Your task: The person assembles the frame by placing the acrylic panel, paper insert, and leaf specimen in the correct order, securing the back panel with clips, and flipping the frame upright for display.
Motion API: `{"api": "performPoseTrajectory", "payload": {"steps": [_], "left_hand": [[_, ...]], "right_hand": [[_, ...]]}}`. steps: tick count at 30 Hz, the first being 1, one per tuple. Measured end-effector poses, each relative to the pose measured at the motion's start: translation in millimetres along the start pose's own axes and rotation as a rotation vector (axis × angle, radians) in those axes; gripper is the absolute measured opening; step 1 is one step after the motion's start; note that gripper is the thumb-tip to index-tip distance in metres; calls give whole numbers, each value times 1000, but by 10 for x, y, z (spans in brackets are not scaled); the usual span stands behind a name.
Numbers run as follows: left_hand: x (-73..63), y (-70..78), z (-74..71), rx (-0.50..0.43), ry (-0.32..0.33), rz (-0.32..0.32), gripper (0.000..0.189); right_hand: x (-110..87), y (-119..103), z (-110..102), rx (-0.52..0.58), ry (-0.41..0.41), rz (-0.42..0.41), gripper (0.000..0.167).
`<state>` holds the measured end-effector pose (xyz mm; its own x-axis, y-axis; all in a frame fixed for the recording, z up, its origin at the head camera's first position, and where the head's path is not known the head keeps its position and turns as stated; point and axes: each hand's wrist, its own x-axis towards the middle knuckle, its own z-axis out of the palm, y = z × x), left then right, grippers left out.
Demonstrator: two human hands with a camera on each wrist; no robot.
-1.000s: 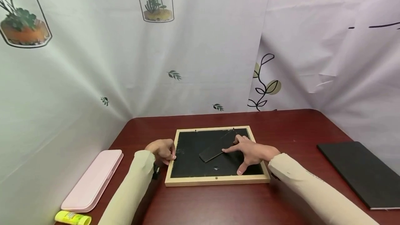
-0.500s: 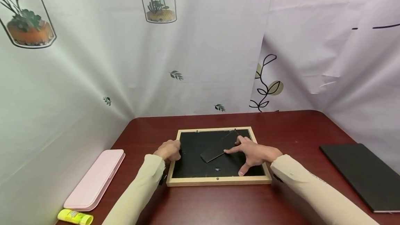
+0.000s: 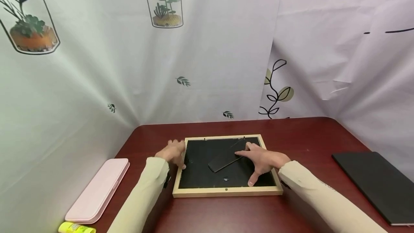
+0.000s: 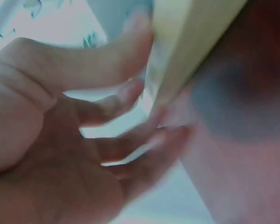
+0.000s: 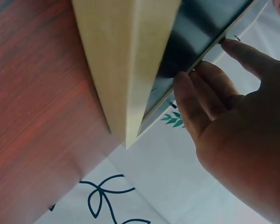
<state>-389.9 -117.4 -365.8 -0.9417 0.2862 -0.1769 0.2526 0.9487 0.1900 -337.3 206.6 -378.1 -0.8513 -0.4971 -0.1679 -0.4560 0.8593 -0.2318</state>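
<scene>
A pale wooden picture frame (image 3: pixel 207 192) lies on the table with its black backing board (image 3: pixel 195 175) facing up. A black stand flap (image 3: pixel 223 159) sits slantwise across the board. My left hand (image 3: pixel 171 154) is at the frame's left rail, fingers spread loosely. In the left wrist view its blurred thumb and fingers (image 4: pixel 114 58) are right at the wooden edge. Over the right half of the board, my right hand (image 3: pixel 262 159) rests with index finger on the flap and thumb stretched toward the near rail. The right wrist view shows its fingertips (image 5: pixel 182 81) along a thin dark edge.
A pink case (image 3: pixel 97 190) lies at the table's left side, with a yellow tube (image 3: pixel 76 228) in front of it. On the right is a flat black book or folder (image 3: pixel 375 186). A patterned white curtain (image 3: pixel 210 46) hangs behind the dark red table (image 3: pixel 300 128).
My left hand has loosened from a curled pose at the left rail, its fingers now spread and raised. The right hand keeps nearly the same place, its index finger slightly farther along the flap.
</scene>
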Motion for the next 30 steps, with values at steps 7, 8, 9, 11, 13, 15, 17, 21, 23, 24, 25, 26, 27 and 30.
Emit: {"api": "performPoseTrajectory", "payload": {"steps": [7,8,9,11,13,15,17,21,23,24,25,26,27,30], "left_hand": [[363,47,24,-162,16,107,55],[402,71,37,-167,11,111,55],[443,96,50,-170,-5,115,55],[503,146,64,-155,-41,119,56],[539,179,62,-141,-66,125,56],[558,192,55,-116,-84,133,57],[562,184,46,-109,-79,140,59],[567,127,36,-124,-60,153,63],[562,97,40,-121,-56,144,63],[556,86,43,-120,-55,136,63],[552,77,47,-107,-55,130,63],[542,70,49,-94,-54,125,63],[531,66,52,-79,-56,120,63],[482,63,52,-26,-65,104,67]], "right_hand": [[-3,-7,-3,16,-7,22,108],[-2,-8,-4,19,-8,23,109],[-2,-10,-3,23,-8,27,109],[-5,-17,-2,30,-13,39,109],[-9,-24,0,39,-16,49,108],[-13,-30,2,44,-17,55,108],[-19,-35,-1,45,-21,61,108],[-6,-47,-13,40,-29,82,109],[6,-52,-21,42,-28,83,109],[12,-55,-23,43,-27,81,109],[15,-57,-23,45,-28,82,109],[18,-58,-20,46,-28,82,109],[19,-60,-17,46,-27,83,109],[24,-68,-5,44,-28,85,109]]}}
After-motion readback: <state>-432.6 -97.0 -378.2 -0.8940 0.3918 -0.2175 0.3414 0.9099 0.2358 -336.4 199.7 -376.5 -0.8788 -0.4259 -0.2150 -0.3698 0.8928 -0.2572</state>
